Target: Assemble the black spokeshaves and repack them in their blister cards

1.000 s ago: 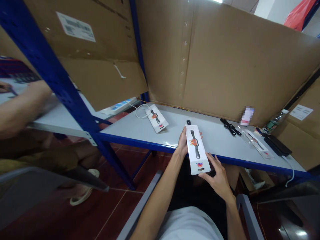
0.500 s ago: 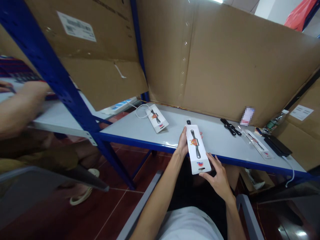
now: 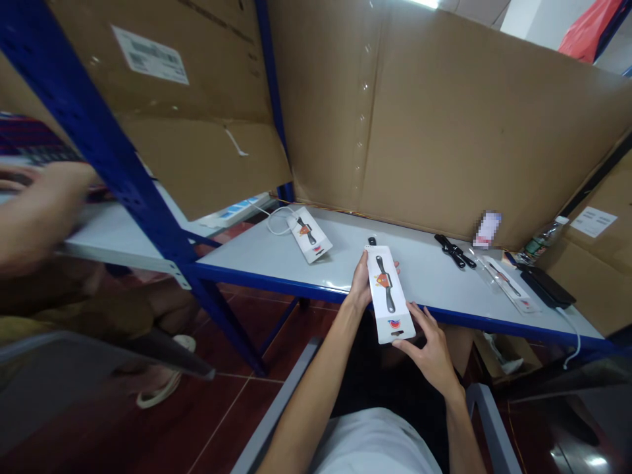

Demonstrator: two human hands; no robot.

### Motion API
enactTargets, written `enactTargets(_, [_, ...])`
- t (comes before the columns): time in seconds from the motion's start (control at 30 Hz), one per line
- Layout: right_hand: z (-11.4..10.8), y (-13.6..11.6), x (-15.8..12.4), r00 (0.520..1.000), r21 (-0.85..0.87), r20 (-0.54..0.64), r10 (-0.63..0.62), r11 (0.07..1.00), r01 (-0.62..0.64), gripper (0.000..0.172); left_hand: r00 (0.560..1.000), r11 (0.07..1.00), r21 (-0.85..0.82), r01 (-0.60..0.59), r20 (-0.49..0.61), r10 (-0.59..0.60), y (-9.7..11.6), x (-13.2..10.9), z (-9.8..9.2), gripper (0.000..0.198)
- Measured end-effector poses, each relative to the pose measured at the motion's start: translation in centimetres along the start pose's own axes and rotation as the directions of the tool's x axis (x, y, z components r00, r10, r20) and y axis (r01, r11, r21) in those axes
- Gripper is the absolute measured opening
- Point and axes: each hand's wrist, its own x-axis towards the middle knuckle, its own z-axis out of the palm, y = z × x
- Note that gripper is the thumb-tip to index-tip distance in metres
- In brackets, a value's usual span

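Note:
A slim white package (image 3: 381,315) with a two-handled tool like a spokeshave printed on its front is held over the table's front edge. My left hand (image 3: 361,282) is wrapped round its upper part, the thumb along the left edge and fingertips showing past the right side. At the lower right corner, my right hand (image 3: 428,343) grips it between thumb and fingers. Just behind the package's top lies a black handle end (image 3: 372,241), its remainder hidden. A second package (image 3: 310,235) with the same print lies further left beside a white cable (image 3: 276,222).
On the right of the table (image 3: 340,227) lie black tool pieces (image 3: 455,251), a clear-wrapped package (image 3: 508,283), a black case (image 3: 547,286) and a bottle (image 3: 542,241). Cardboard walls (image 3: 434,131) stand behind. A co-worker's arm (image 3: 44,210) is at the left, beyond a blue post (image 3: 113,158).
My hands and the package stay nearly still. The co-worker's hand at the far left has shifted slightly.

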Motion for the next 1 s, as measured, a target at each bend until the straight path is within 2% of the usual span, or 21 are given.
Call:
enactTargets(0.53, [0.14, 0.22, -0.01, 0.999, 0.0, -0.033, -0.017, 1.0, 0.017, 0.067, 1.0, 1.0, 0.001, 0.004, -0.004, -0.004, -0.05, 0.12, -0.06, 0.066])
enactTargets(0.8, [0.17, 0.21, -0.04, 1.0, 0.021, -0.019, 0.016, 1.0, -0.015, 0.067, 1.0, 1.0, 0.011, -0.006, -0.011, 0.006, -0.11, 0.16, -0.04, 0.066])
enactTargets(1.0, [0.19, 0.19, -0.01, 0.999, 0.038, -0.031, -0.011, 0.999, 0.012, 0.061, 1.0, 1.0, 0.015, -0.013, -0.007, 0.013, -0.09, 0.05, 0.0, 0.065])
